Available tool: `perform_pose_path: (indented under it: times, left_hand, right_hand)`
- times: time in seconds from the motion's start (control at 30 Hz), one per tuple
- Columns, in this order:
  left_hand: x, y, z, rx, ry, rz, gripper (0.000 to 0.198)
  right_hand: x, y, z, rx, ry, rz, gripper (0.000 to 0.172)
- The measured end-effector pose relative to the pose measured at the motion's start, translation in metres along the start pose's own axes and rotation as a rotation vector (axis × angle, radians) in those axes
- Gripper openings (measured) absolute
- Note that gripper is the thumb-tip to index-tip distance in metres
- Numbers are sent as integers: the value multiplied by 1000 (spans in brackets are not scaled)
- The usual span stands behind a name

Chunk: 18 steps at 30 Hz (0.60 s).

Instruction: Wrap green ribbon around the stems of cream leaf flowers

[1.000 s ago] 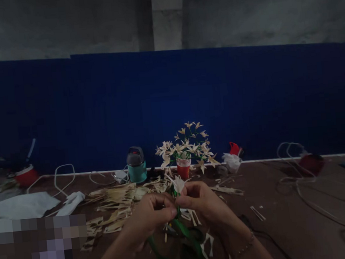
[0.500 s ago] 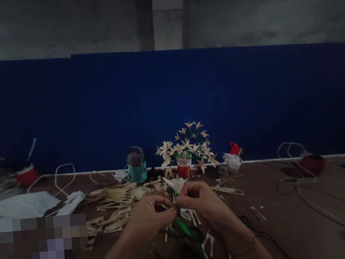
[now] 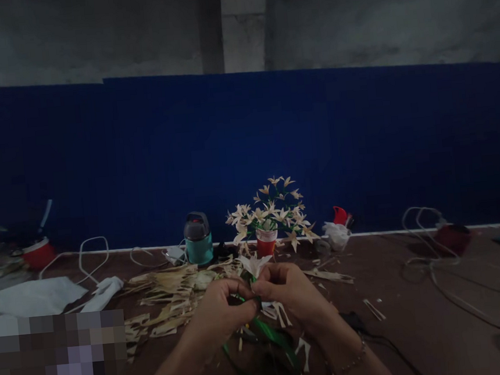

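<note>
In the head view, both hands are held close together above the brown tabletop, just in front of the person. A small pale paper flower is gripped at its base between the two hands, its petals standing up above the fingertips. The fingers of the right hand are pressed together around the stem just under the bloom. The fingers of the left hand are curled and pinched on a green ribbon where it meets the stem; in the dim light it cannot be told how the ribbon sits on the stem. From the pinch the ribbon is seen hanging down in a wide glossy loop between the wrists, toward the bottom edge of the picture. A thin bracelet is worn on the right wrist.

Behind the hands, a red cup filled with a bunch of similar pale flowers is set near the blue wall. A teal container stands to the left of the cup, and a white crumpled bag lies to its right. A heap of pale cut strips is spread on the tabletop left of the hands, with smaller scraps lying under and beside them. Farther left, a white cloth and a looped white cable are seen.
</note>
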<state>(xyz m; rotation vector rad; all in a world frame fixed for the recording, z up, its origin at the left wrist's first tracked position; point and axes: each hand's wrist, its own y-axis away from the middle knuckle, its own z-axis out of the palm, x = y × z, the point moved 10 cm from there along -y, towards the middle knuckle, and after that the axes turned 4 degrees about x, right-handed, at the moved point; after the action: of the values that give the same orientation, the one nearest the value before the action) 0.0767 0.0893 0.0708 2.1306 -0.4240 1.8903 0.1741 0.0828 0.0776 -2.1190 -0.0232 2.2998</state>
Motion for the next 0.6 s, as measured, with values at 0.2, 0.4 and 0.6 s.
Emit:
perform_pose_path:
  times: [0.2,0.4,0.6]
  left_hand:
    - [-10,5,4,-46,84,-152,13]
    - [-8,6,6,-70,81,-158,13]
    - [-2,8,10,-118,138,-128,17]
  right_hand:
    - [0,1,-1,-15,107,-32,25]
    - [-8,3,-2,11,198,-84,18]
    - [-3,4,5,-52,-31,-9,25]
